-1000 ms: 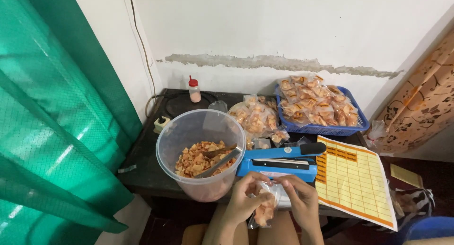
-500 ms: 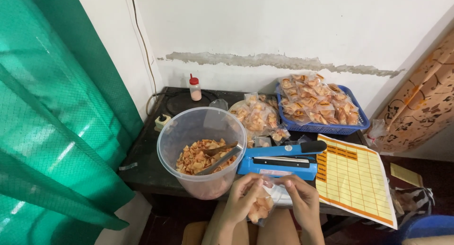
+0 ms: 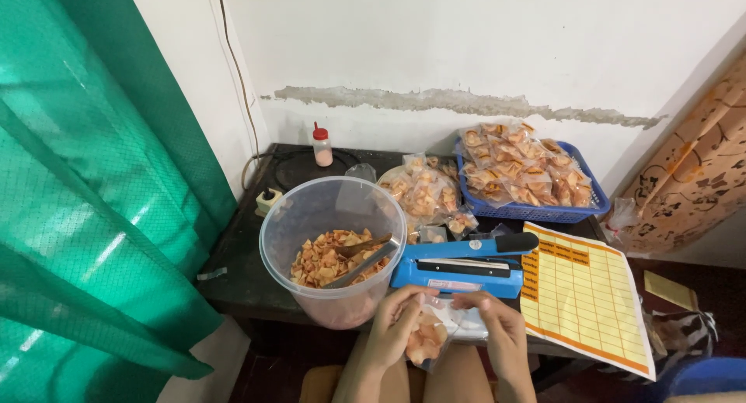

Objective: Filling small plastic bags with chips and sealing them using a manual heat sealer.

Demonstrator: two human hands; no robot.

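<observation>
Fingers (image 3: 404, 303) of both hands pinch snack bag (image 3: 429, 337).

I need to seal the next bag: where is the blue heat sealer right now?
In the head view the blue heat sealer sits on the dark table, just beyond both hands, between the clear tub and the yellow sheet.

light: soft, even daylight | shadows: faint | focus: sharp | edges: wide-angle bend

Curtain (image 3: 93, 193) cut off leftward
</observation>
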